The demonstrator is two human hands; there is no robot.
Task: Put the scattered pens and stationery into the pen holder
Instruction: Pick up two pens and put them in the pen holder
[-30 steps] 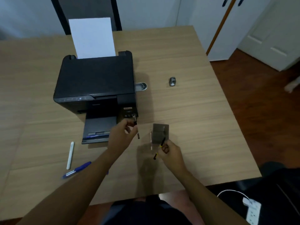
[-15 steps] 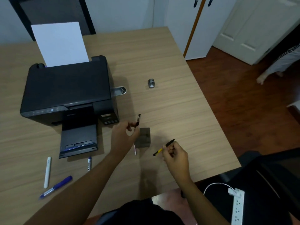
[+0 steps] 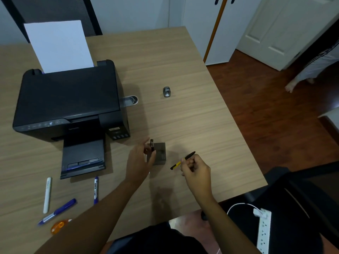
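From my head camera, looking down at the table (image 3: 183,116): my left hand (image 3: 139,162) is at the holder (image 3: 159,153), the small dark box in front of me, and pinches a dark pen (image 3: 152,146) that stands upright right at the holder's left edge. I cannot tell whether its lower end is already inside or only beside the wall (my fingers cover that part). My right hand (image 3: 197,169) is closed on a yellow pen (image 3: 182,160), held level and clear of the table, just to the right of the holder.

So I judge the step in hand to be dropping the dark pen in, with the yellow one next in line. For that I must tip the yellow pen upright, bring it over the opening and let go only once its tip is within the walls; the holder looks light and could slide or topple if I knock it.

Still scattered at my left: a white pen (image 3: 47,195), a blue pen (image 3: 57,211), a marker (image 3: 96,190) and an orange tape (image 3: 59,225), all well apart from the holder, near the printer (image 3: 69,99).
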